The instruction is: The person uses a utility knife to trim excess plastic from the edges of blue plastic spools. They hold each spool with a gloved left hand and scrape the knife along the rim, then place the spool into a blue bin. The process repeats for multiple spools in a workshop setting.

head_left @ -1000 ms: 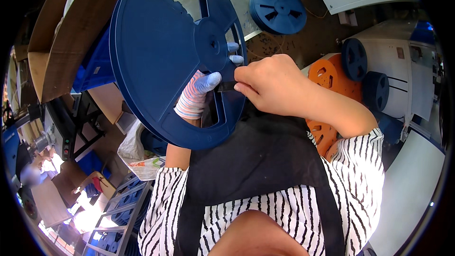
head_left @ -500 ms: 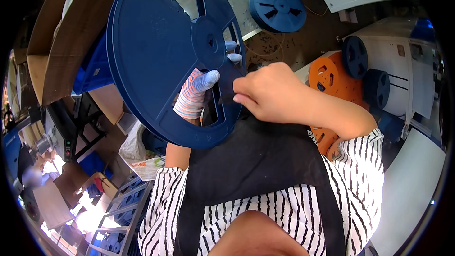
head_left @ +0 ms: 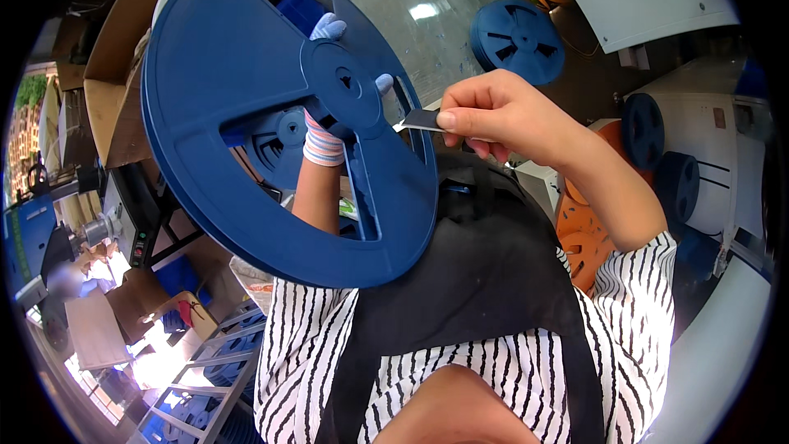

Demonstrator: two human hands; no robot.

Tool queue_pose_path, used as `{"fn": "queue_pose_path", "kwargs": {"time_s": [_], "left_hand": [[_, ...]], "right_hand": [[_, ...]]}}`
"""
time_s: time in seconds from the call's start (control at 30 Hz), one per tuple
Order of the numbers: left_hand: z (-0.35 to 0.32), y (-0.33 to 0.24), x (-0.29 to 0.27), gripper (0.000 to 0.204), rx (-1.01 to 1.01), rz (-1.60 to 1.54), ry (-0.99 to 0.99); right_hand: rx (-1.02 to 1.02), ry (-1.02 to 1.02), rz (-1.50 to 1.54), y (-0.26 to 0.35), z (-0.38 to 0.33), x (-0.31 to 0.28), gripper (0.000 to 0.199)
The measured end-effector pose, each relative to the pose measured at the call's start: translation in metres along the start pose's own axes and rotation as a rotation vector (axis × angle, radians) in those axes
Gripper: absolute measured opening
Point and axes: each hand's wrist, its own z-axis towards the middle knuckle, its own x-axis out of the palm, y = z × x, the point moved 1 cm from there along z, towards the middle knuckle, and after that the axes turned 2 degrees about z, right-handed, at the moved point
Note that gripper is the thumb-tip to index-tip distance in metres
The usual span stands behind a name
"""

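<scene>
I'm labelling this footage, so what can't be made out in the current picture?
All in the head view:
- Left hand: mostly hidden behind the blue reel.
- Thin dark piece: its held end is covered by the right hand.
- Metal rack: cut off by the bottom edge.

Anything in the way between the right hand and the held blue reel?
Only the flat dark tool in the right hand, pointing toward the held blue reel; nothing else visible stands between. Contact is unclear.
</scene>
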Motion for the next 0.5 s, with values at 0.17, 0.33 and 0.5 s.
{"fn": "queue_pose_path", "kwargs": {"time_s": [0.17,0.33,0.5], "left_hand": [[0.006,-0.038,0.007,0.081,0.112,0.22,-0.005],[0.003,-0.055,0.013,0.066,0.118,0.15,0.01],[-0.009,-0.048,0.013,0.06,-0.15,-0.344,-0.034]], "right_hand": [[-0.264,-0.023,-0.461,0.016,0.002,0.008,0.027],[-0.453,-0.16,-0.849,0.017,-0.006,0.023,0.024],[-0.415,-0.125,-0.923,0.019,-0.014,0.03,0.024]]}}
